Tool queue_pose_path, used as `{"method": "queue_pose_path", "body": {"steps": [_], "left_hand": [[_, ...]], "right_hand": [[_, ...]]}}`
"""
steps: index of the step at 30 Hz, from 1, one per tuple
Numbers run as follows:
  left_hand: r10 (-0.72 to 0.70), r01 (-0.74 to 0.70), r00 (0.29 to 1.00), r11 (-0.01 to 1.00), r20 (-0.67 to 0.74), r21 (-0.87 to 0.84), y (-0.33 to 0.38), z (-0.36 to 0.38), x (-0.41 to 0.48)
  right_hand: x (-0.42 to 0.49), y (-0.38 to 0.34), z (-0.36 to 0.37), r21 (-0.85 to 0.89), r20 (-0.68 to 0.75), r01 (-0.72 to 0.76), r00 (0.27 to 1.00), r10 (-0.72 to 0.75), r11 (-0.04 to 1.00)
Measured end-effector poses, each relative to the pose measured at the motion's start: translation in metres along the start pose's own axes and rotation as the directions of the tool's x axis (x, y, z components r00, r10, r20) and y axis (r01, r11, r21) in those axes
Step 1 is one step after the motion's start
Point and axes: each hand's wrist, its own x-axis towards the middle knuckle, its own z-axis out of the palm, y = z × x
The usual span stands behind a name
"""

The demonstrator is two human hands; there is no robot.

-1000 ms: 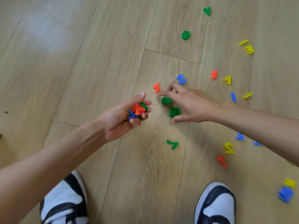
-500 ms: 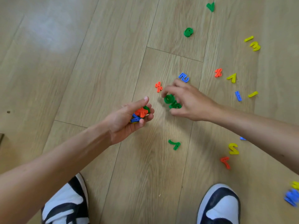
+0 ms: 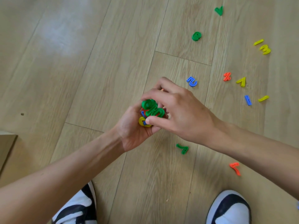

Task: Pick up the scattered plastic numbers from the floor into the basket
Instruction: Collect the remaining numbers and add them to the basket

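Note:
My left hand [image 3: 132,126] is cupped palm up around a handful of plastic numbers [image 3: 144,121] in red, blue and yellow. My right hand [image 3: 179,110] presses two green numbers [image 3: 152,108] onto that pile, fingers pinched on them. Loose numbers lie on the wooden floor: a green 7 [image 3: 182,148], a red 7 [image 3: 235,168], a blue 5 [image 3: 191,81], a red percent sign [image 3: 227,76], a yellow 7 [image 3: 241,81], a blue 1 [image 3: 248,100], a yellow 1 [image 3: 263,98], a yellow 3 [image 3: 264,49], a green 6 [image 3: 196,36]. No basket is in view.
Two black and white shoes stand at the bottom, the left shoe [image 3: 76,206] and the right shoe [image 3: 229,207]. A brown box corner [image 3: 6,146] pokes in at the left edge. A green piece [image 3: 219,10] and a yellow bar [image 3: 258,42] lie far right.
My right hand picked two green numbers off the floor and carried them left onto the pile in my left hand. The red sign near my right hand's fingers is now hidden.

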Motion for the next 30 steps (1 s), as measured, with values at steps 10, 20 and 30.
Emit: {"method": "queue_pose_path", "body": {"steps": [10, 20, 30], "left_hand": [[0.052, -0.049, 0.997, 0.997, 0.05, -0.066, 0.0, 0.001, -0.007], [0.045, -0.045, 0.999, 0.998, -0.015, -0.054, 0.004, -0.022, -0.001], [0.009, -0.009, 1.0, 1.0, -0.01, -0.016, 0.004, -0.028, 0.001]], "right_hand": [[0.002, -0.005, 0.002, -0.256, -0.076, 0.226, 0.965, -0.253, 0.94], [-0.051, 0.052, -0.002, -0.17, 0.091, -0.159, 0.98, 0.176, 0.973], [-0.107, 0.052, 0.061, -0.428, 0.258, -0.053, 0.949, 0.178, 0.902]]}}
